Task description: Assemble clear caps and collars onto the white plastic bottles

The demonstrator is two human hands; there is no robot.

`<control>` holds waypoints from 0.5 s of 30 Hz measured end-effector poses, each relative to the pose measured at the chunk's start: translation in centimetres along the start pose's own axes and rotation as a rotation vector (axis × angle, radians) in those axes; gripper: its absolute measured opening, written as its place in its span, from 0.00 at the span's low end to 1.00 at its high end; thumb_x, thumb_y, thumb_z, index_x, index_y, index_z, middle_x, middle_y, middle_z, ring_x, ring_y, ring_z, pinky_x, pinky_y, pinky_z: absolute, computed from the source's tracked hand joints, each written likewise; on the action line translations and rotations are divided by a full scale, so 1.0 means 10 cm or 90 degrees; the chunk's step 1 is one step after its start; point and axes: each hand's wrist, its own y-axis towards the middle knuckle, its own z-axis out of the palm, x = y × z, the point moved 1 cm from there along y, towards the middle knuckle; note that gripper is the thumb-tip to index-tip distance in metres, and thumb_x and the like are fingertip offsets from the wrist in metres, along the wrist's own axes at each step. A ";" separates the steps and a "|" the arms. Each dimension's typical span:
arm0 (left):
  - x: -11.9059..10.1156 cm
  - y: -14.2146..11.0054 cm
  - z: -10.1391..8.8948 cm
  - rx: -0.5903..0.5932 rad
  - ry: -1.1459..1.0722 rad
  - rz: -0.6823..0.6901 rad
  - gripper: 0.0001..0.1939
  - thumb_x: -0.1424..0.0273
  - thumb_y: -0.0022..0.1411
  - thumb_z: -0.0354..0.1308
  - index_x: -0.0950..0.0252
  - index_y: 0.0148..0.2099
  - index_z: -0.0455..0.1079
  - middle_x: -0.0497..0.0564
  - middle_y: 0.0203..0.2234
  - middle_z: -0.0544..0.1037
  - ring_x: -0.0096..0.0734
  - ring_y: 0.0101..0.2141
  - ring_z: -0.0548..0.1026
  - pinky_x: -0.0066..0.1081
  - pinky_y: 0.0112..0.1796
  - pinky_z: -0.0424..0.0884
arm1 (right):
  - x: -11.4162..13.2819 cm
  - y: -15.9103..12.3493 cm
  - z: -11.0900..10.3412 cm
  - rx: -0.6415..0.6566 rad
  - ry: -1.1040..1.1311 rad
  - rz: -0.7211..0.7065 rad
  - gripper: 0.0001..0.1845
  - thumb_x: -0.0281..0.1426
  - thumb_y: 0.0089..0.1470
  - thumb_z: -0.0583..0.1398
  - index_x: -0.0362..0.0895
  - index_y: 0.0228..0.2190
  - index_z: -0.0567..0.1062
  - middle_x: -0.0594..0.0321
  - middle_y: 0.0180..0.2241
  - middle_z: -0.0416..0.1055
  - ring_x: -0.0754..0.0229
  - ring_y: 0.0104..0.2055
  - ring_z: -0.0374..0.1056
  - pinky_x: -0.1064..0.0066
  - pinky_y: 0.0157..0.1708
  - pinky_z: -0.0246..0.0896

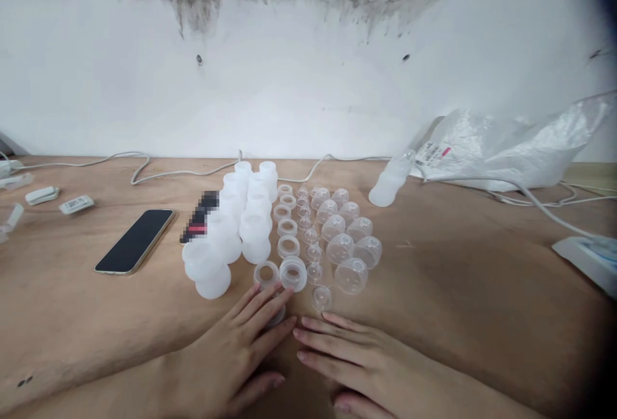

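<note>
My left hand [253, 335] lies with fingers stretched out, its fingertips at the front of a row of clear plastic rings [288, 247]. Partly under those fingers is another ring [276, 316], mostly hidden. Beside it, my right hand [349, 355] rests flat with fingers extended, close to the nearest clear nipple [322, 298]. Several such nipples [313, 253] form a line right of the rings. Farther right stand rows of clear dome caps [351, 276]. Several frosted white bottles [256, 249] are grouped left of the rings.
A phone [135, 242] lies at left, near a partly pixelated dark object [195, 223]. Small white adapters [77, 204] sit farther left. One assembled bottle [391, 181] leans by a plastic bag [506, 149]. A white cable [530, 200] leads toward a white packet [588, 261] at right.
</note>
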 end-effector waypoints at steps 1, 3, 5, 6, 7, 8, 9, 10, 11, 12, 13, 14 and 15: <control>0.00 0.00 0.01 -0.002 0.001 0.001 0.30 0.66 0.61 0.48 0.65 0.63 0.43 0.57 0.62 0.40 0.47 0.60 0.41 0.49 0.55 0.50 | 0.00 0.00 0.00 -0.006 -0.015 -0.008 0.25 0.33 0.58 0.50 0.42 0.56 0.55 0.62 0.59 0.49 0.61 0.61 0.43 0.64 0.59 0.43; 0.01 0.00 0.02 -0.013 0.004 0.006 0.30 0.66 0.61 0.48 0.64 0.62 0.43 0.57 0.62 0.40 0.47 0.60 0.41 0.50 0.55 0.50 | 0.01 -0.01 0.00 -0.044 -0.046 -0.035 0.23 0.33 0.57 0.51 0.42 0.54 0.60 0.60 0.58 0.53 0.60 0.60 0.46 0.65 0.58 0.47; 0.00 -0.01 0.02 -0.035 0.018 0.016 0.30 0.67 0.61 0.49 0.65 0.62 0.44 0.57 0.62 0.40 0.48 0.60 0.41 0.51 0.55 0.49 | 0.01 -0.03 0.01 -0.136 -0.056 -0.041 0.18 0.30 0.56 0.53 0.42 0.49 0.66 0.58 0.52 0.63 0.59 0.57 0.54 0.67 0.55 0.53; 0.00 -0.01 0.01 -0.050 0.026 0.023 0.29 0.67 0.61 0.49 0.65 0.62 0.46 0.57 0.62 0.40 0.49 0.60 0.40 0.52 0.55 0.49 | 0.00 -0.03 0.03 -0.198 -0.047 -0.020 0.15 0.28 0.55 0.54 0.42 0.46 0.68 0.57 0.48 0.67 0.60 0.53 0.59 0.69 0.52 0.57; -0.01 -0.01 -0.01 -0.070 0.034 0.029 0.28 0.68 0.61 0.49 0.65 0.61 0.47 0.58 0.62 0.41 0.49 0.60 0.40 0.52 0.55 0.49 | -0.01 -0.04 0.05 -0.263 -0.032 0.018 0.13 0.27 0.54 0.54 0.42 0.43 0.69 0.57 0.44 0.69 0.61 0.49 0.62 0.71 0.48 0.61; -0.02 0.00 -0.03 -0.092 0.039 0.033 0.26 0.69 0.61 0.48 0.65 0.60 0.49 0.58 0.62 0.41 0.49 0.60 0.40 0.52 0.55 0.49 | -0.03 -0.04 0.08 -0.321 -0.013 0.070 0.12 0.26 0.54 0.54 0.42 0.41 0.68 0.57 0.41 0.69 0.62 0.45 0.65 0.73 0.44 0.63; -0.02 0.02 -0.05 -0.115 0.042 0.031 0.25 0.70 0.61 0.48 0.66 0.60 0.50 0.58 0.61 0.42 0.49 0.60 0.41 0.51 0.55 0.50 | -0.05 -0.04 0.11 -0.363 0.008 0.126 0.11 0.26 0.54 0.54 0.42 0.41 0.67 0.57 0.38 0.68 0.63 0.41 0.66 0.74 0.41 0.65; -0.03 0.04 -0.08 -0.136 0.042 0.025 0.23 0.70 0.61 0.47 0.66 0.59 0.52 0.59 0.61 0.44 0.48 0.60 0.42 0.50 0.55 0.51 | -0.07 -0.03 0.14 -0.386 0.029 0.178 0.11 0.27 0.53 0.54 0.42 0.41 0.65 0.58 0.37 0.67 0.64 0.38 0.66 0.75 0.38 0.65; -0.04 0.08 -0.10 -0.155 0.042 0.013 0.22 0.71 0.61 0.47 0.66 0.58 0.53 0.59 0.61 0.46 0.47 0.60 0.44 0.48 0.55 0.53 | -0.09 -0.03 0.17 -0.393 0.045 0.221 0.13 0.28 0.53 0.55 0.43 0.42 0.63 0.58 0.37 0.65 0.65 0.35 0.66 0.75 0.36 0.65; -0.05 0.13 -0.13 -0.169 0.044 -0.001 0.21 0.71 0.61 0.47 0.67 0.57 0.53 0.60 0.60 0.48 0.47 0.59 0.46 0.47 0.54 0.55 | -0.10 -0.02 0.19 -0.392 0.060 0.253 0.14 0.28 0.53 0.55 0.43 0.44 0.61 0.59 0.36 0.64 0.65 0.33 0.65 0.74 0.34 0.65; -0.05 0.19 -0.15 -0.183 0.048 -0.018 0.21 0.71 0.61 0.47 0.67 0.56 0.54 0.61 0.58 0.52 0.47 0.58 0.50 0.46 0.53 0.58 | -0.11 -0.01 0.20 -0.385 0.072 0.274 0.16 0.29 0.53 0.55 0.44 0.45 0.60 0.60 0.34 0.63 0.65 0.32 0.65 0.74 0.33 0.65; -0.06 0.26 -0.17 -0.193 0.054 -0.037 0.21 0.70 0.61 0.47 0.68 0.56 0.54 0.62 0.56 0.55 0.47 0.56 0.54 0.45 0.51 0.61 | -0.12 0.01 0.21 -0.381 0.081 0.291 0.18 0.29 0.54 0.54 0.45 0.46 0.59 0.61 0.34 0.63 0.65 0.31 0.64 0.73 0.33 0.65; -0.06 0.33 -0.19 -0.204 0.063 -0.057 0.20 0.70 0.61 0.48 0.69 0.55 0.55 0.63 0.53 0.59 0.47 0.53 0.58 0.45 0.49 0.63 | -0.12 0.02 0.21 -0.384 0.086 0.304 0.19 0.29 0.54 0.54 0.45 0.47 0.58 0.62 0.33 0.63 0.65 0.30 0.64 0.73 0.32 0.65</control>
